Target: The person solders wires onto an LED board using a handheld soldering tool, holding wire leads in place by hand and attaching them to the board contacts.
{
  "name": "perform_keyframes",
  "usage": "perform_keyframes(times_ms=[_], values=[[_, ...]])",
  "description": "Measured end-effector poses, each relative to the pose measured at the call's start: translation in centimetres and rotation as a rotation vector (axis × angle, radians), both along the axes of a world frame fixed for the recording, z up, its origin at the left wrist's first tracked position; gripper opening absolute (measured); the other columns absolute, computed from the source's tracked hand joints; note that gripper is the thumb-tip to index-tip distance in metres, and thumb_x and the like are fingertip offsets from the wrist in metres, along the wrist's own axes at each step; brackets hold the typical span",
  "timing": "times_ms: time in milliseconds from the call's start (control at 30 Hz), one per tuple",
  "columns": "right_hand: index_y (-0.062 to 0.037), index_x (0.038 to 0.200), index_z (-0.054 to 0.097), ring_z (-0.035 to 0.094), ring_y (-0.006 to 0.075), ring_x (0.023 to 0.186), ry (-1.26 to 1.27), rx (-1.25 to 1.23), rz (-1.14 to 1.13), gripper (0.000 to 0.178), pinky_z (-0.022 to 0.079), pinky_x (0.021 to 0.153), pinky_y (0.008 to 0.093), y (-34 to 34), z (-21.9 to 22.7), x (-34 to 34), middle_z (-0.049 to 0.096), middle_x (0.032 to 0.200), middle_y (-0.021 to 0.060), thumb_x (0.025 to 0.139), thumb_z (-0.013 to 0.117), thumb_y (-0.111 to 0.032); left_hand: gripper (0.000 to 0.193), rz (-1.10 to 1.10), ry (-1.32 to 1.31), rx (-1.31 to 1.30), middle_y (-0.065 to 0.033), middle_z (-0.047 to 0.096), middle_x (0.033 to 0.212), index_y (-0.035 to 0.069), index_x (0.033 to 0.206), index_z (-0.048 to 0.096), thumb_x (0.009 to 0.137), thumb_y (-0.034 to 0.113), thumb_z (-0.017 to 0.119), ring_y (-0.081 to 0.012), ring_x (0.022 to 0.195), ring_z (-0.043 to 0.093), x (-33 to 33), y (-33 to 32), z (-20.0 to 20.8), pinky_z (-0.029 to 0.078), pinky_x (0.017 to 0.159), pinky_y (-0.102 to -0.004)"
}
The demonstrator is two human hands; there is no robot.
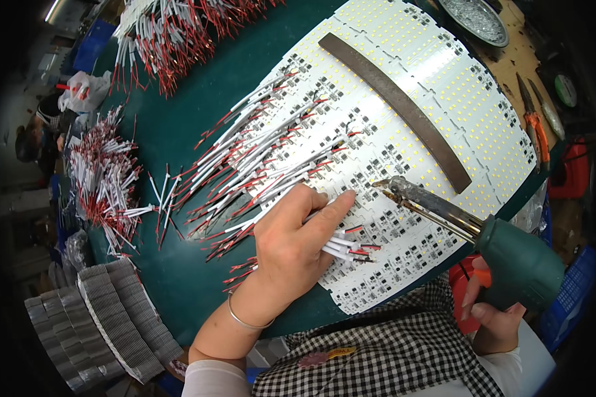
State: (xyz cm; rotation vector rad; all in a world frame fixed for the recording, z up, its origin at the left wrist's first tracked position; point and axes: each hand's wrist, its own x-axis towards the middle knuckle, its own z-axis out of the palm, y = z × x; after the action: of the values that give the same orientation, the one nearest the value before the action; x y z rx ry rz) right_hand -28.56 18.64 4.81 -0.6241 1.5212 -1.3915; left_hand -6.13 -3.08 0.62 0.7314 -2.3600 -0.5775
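Logging from my remote seat: this looks like the soldering step, wire leads onto an LED board sheet (pixel 391 132). Sheet lies on the green table (pixel 169 119), from 12 round to 3 o'clock of the left hand (pixel 295 235). Left grip: clamped round a bunch of white wire leads (pixel 341 250), index finger out over the pads; can't tell if one lead is pinched at its tip. Right hand (pixel 496 321), at 4 o'clock from the left: wrapped round the green soldering gun (pixel 520 264), a finger by the orange trigger. Gun's tip (pixel 381 184) sits just beside that index finger, at 2 o'clock; contact with the board unclear. Placed leads fan out toward 10–11 o'clock. Dark curved bar (pixel 400 102) lies across the sheet at 1 o'clock. My call: next move needs a lead end steady on its pad, tip brought precisely in, fingertip kept off the heat
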Motion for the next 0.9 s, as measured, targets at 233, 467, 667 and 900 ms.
perform_keyframes(times_ms=[233,467,667,900], values=[[0.0119,0.124,0.045,0.062,0.0197,0.063,-0.023,0.066,0.029,0.067,0.054,0.044,0.0263,-0.9,0.4,0.7,0.058,0.113,0.0219,0.070,0.079,-0.008,0.050,0.012,0.015,-0.036,-0.0075,0.056,0.074,0.003,0.101,0.070,0.052,-0.007,0.068,-0.0201,0.061,0.056,-0.2,-0.1,-0.4,0.043,0.047,-0.0306],[0.0115,0.121,0.046,0.062,0.0207,0.064,-0.065,0.130,0.035,0.061,0.054,0.047,0.0279,-1.4,0.6,1.1,0.057,0.111,0.0181,0.072,0.077,-0.007,0.050,-0.003,0.030,-0.060,-0.0074,0.054,0.074,0.002,0.102,0.068,0.053,-0.006,0.068,-0.0200,0.059,0.056,-0.2,-0.1,-0.6,0.043,0.046,-0.0308],[0.0102,0.124,0.045,0.060,0.0195,0.060,-0.057,0.162,0.007,0.064,0.052,0.047,0.0269,-1.7,0.8,1.5,0.059,0.090,0.0184,0.072,0.077,-0.010,0.047,0.001,0.023,-0.040,-0.0078,0.052,0.075,0.001,0.102,0.066,0.055,-0.005,0.069,-0.0211,0.060,0.055,-0.4,-0.1,-0.5,0.044,0.047,-0.0323],[0.0056,0.112,0.048,0.057,0.0183,0.055,-0.042,0.142,0.074,0.050,0.050,0.045,0.0253,-2.5,0.7,1.5,0.058,0.078,0.0165,0.072,0.075,-0.008,0.047,-0.002,0.016,-0.035,-0.0085,0.050,0.075,0.000,0.103,0.064,0.057,-0.005,0.070,-0.0228,0.060,0.055,-0.4,0.0,-0.6,0.044,0.048,-0.0340]])
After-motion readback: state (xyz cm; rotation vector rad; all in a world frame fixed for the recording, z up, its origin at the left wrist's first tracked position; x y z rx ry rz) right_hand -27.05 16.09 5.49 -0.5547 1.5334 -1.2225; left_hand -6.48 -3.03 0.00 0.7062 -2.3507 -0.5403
